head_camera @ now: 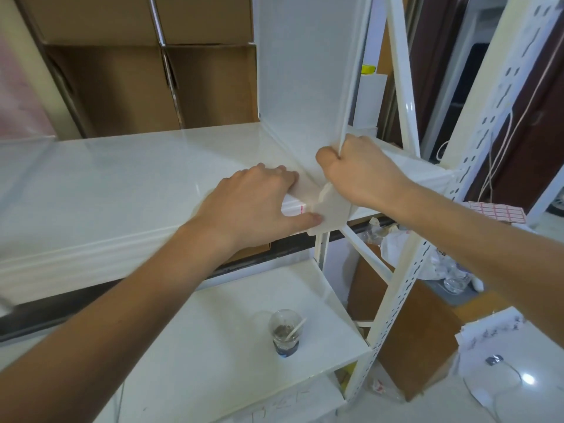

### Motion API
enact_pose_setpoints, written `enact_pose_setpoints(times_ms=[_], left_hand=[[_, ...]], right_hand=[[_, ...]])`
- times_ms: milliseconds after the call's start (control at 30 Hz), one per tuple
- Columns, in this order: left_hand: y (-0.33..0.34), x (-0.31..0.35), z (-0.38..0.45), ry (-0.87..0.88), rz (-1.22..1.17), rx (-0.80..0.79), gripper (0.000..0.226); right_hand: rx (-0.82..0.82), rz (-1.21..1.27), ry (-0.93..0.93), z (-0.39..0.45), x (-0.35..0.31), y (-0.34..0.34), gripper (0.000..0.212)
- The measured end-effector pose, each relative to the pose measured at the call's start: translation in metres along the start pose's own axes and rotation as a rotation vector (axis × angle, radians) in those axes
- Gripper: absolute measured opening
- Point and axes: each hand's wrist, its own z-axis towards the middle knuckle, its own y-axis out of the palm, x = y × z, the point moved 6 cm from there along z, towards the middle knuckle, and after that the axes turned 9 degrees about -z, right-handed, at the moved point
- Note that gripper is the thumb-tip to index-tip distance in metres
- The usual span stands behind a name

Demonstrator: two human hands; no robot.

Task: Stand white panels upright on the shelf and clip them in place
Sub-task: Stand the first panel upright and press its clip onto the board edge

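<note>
White and smooth, the panel [302,77] stands straight up on the shiny white shelf [128,178], near its right end. A small white clip [331,209] with flat sides sits at the shelf's front edge, just below the panel. Brown cardboard boxes [128,87] fill the wall behind. A white metal post [406,288] full of holes holds the shelf. We lay our left hand [256,203] flat, its fingers pressed together, thumb touching the clip. Our right hand [357,169] makes a fist around the panel's front edge.
</note>
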Motion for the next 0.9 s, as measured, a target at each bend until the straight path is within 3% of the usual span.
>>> enact_pose_setpoints(times_ms=[200,300,500,600,900], left_hand=[[0.000,0.002,-0.002,0.018,0.029,-0.029,0.067],[-0.014,0.006,-0.016,0.079,-0.075,-0.056,0.062],[-0.041,-0.047,-0.060,-0.110,0.314,-0.071,0.088],[-0.040,-0.055,-0.066,-0.090,0.369,-0.016,0.099],[-0.032,-0.058,-0.061,-0.029,0.463,0.040,0.101]], right_hand=[[-0.012,-0.215,0.000,-0.007,-0.003,-0.003,0.039],[-0.035,-0.198,0.005,-0.014,-0.004,-0.005,0.057],[0.108,-0.526,-0.208,-0.045,-0.003,-0.016,0.090],[0.172,-0.513,-0.257,-0.046,-0.004,-0.010,0.084],[0.250,-0.353,-0.305,-0.044,-0.021,0.011,0.072]])
